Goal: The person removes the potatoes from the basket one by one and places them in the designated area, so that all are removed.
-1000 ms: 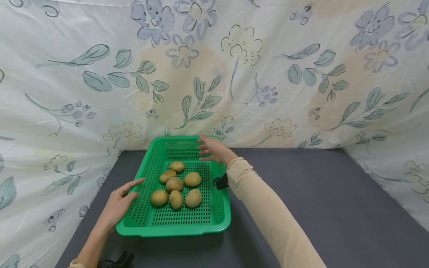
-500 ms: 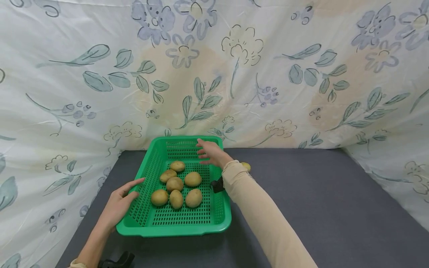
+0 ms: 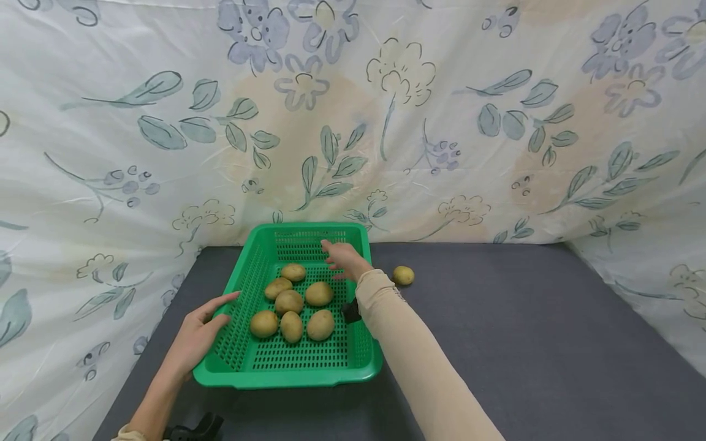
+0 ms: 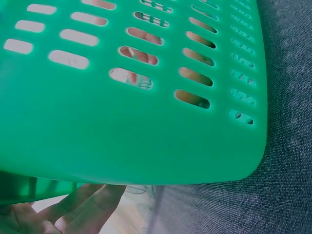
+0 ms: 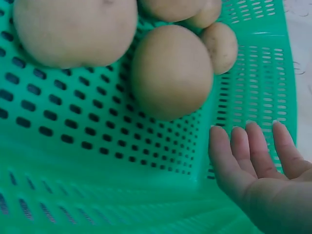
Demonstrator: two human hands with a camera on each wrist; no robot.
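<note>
A green perforated plastic basket (image 3: 298,380) stands on the dark tabletop with several potatoes (image 3: 288,302) on its floor. My left hand (image 3: 194,335) holds the basket's left rim; in the left wrist view its fingers (image 4: 92,209) show beneath the rim's edge. Over the basket's far right part hovers my right hand (image 3: 346,260), its fingers spread and loosely bent. Nothing is in that hand, and the right wrist view shows its fingers (image 5: 263,153) apart from the nearest potato (image 5: 171,73).
One potato (image 3: 403,275) lies on the table outside the basket, just to the right of its far corner. The dark tabletop (image 3: 529,343) extends to the right. A floral cloth (image 3: 419,135) hangs behind the table and along its sides.
My right hand and forearm have moved left and slightly nearer over the basket. The potato outside, earlier hidden behind the sleeve, now shows fully. The left hand keeps its place on the rim.
</note>
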